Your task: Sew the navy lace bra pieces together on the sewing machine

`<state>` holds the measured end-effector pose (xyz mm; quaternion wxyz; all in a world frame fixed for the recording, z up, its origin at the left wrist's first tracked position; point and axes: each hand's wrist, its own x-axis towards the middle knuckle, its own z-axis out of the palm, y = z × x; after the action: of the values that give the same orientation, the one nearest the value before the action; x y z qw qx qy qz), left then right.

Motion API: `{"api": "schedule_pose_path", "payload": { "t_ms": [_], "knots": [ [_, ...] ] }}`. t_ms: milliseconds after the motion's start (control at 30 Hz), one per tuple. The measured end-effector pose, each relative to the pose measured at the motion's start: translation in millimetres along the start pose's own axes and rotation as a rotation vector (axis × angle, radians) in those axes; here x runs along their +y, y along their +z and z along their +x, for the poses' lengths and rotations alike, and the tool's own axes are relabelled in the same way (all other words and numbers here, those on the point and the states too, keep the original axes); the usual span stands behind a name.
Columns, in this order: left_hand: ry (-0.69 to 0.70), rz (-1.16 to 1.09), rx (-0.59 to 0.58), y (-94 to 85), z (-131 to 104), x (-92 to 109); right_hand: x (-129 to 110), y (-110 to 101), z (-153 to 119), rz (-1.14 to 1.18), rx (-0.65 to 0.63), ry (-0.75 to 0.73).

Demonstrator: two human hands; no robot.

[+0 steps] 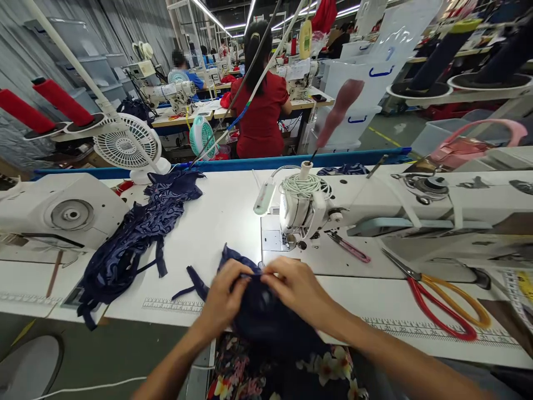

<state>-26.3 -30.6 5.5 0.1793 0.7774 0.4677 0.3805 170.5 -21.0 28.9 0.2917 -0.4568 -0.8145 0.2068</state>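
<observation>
A piece of navy cloth (270, 316) is held at the near edge of the worktop (225, 205), in front of the sewing machine (366, 194). Its upper edge is pinched between the thumb and fingers of the left hand (225, 294) and those of the right hand (295, 286), which are brought close together. The exact fold between the fingertips is blurred and partly covered by them. The near part of the cloth is hung over the edge, where its dark surface is smeared and its outline is hard to make out; floral fabric (237, 361) is partly hidden beneath it. A loose navy strap (197, 283) is seen just left of the left hand.

A heap of patterned navy garments (145, 233) is spread at the left, so tangled that single pieces cannot be told apart. The second machine (100, 205), at far left, is cut off by the frame. Small snips (350, 247) are laid beside the sewing machine, and scissors (416, 283) with red and orange handles at the right, by which the printed ruler (172, 305) is partly covered. Farther off, a person in red (261, 116) is seen only from behind.
</observation>
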Motion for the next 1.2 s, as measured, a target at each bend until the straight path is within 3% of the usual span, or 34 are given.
{"api": "schedule_pose_path", "payload": {
  "t_ms": [100,167,233,300,367,433,500,600,667,767,933,1067,1200],
  "knots": [
    [0.097,0.341,0.152,-50.6,28.8,-20.3,-18.2,35.8,66.0,0.050,0.111,-0.055],
    [0.304,0.743,0.324,-83.8,47.0,-21.9,-30.0,51.5,106.8,0.057,0.163,-0.117],
    [0.502,1.044,0.341,-99.4,55.4,-16.5,-32.0,56.7,130.4,0.036,0.199,-0.203],
    [0.604,1.132,0.255,-89.1,51.3,-11.8,-19.4,54.2,128.8,-0.131,0.194,-0.329],
    [0.614,1.042,0.152,-56.4,38.1,-12.2,5.9,47.5,104.1,-0.356,0.156,-0.402],
    [0.549,0.837,0.044,-13.9,23.9,-15.2,36.1,38.1,67.9,-0.436,0.131,-0.338],
    [0.507,0.773,0.010,24.2,15.6,-15.3,62.9,27.7,35.3,-0.517,0.120,-0.231],
    [0.439,0.721,-0.043,56.4,18.0,-6.3,86.7,17.0,13.2,-0.609,0.098,-0.076],
    [0.400,0.690,-0.079,61.3,25.6,0.9,92.4,15.8,15.4,-0.631,0.051,-0.024],
    [0.406,0.640,-0.145,54.0,35.7,1.7,92.8,14.4,24.8,-0.614,-0.041,-0.010],
    [0.364,0.445,-0.339,37.6,33.9,-22.3,93.5,-12.3,10.5,-0.537,-0.155,-0.047],
    [0.310,0.368,-0.401,41.8,31.1,-26.6,95.8,-27.2,-10.7,-0.492,-0.069,-0.115],
    [0.300,0.341,-0.396,48.2,41.3,-20.1,92.9,-15.7,-15.7,-0.390,-0.019,-0.355]
  ]
}}
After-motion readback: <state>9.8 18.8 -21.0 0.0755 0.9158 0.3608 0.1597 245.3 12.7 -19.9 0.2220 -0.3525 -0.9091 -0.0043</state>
